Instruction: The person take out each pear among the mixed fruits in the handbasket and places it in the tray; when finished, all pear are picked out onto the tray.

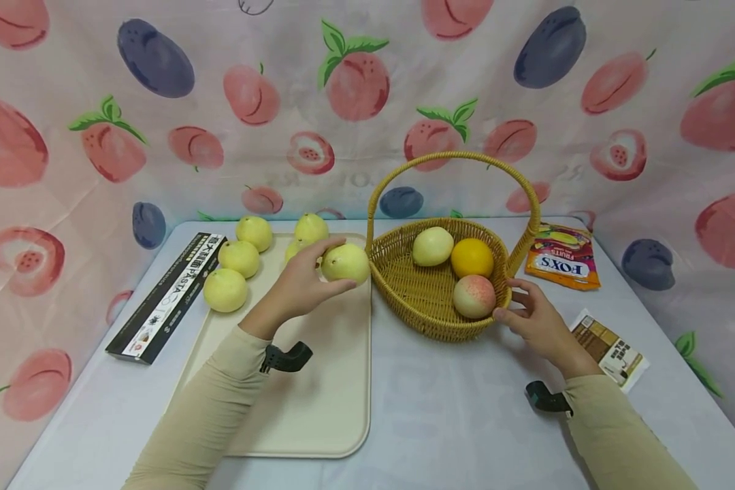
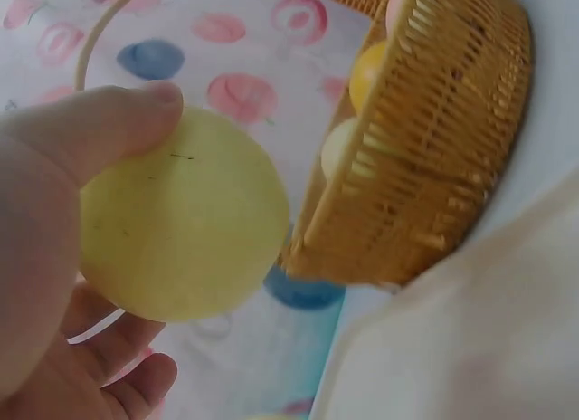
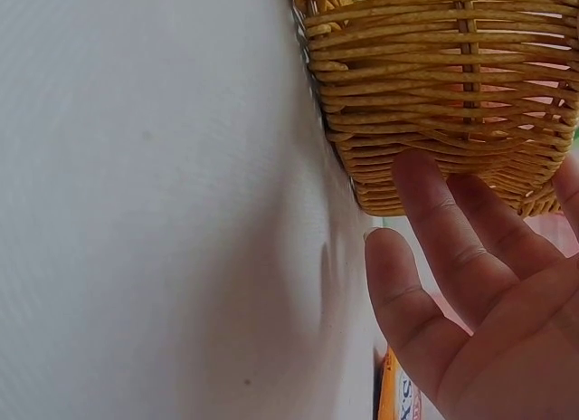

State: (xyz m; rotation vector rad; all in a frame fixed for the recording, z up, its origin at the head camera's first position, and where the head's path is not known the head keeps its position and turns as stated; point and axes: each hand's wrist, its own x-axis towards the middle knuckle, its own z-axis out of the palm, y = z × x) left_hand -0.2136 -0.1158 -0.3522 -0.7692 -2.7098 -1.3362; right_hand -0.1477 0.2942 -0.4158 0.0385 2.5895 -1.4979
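Note:
My left hand (image 1: 306,279) grips a round yellow-green pear (image 1: 346,264) above the right part of a cream tray (image 1: 318,408). In the left wrist view, the thumb lies over the pear (image 2: 185,216) and the fingers curve under it. Just right of it stands a wicker basket (image 1: 425,320) with a tall handle. Inside are a pale pear (image 1: 433,246), an orange (image 1: 472,258) and a peach (image 1: 474,297). My right hand (image 1: 542,327) rests against the basket's right end. Its fingers (image 3: 443,230) are fairly straight and touch the woven wall (image 3: 425,103) from outside.
Several more pears (image 1: 225,290) lie along the tray's left and far sides. A black pasta box (image 1: 165,299) is left of the tray. An orange FOX'S candy bag (image 1: 562,257) and a brown-and-white packet (image 1: 609,348) lie right of the basket. A fruit-print cloth (image 1: 220,170) hangs behind.

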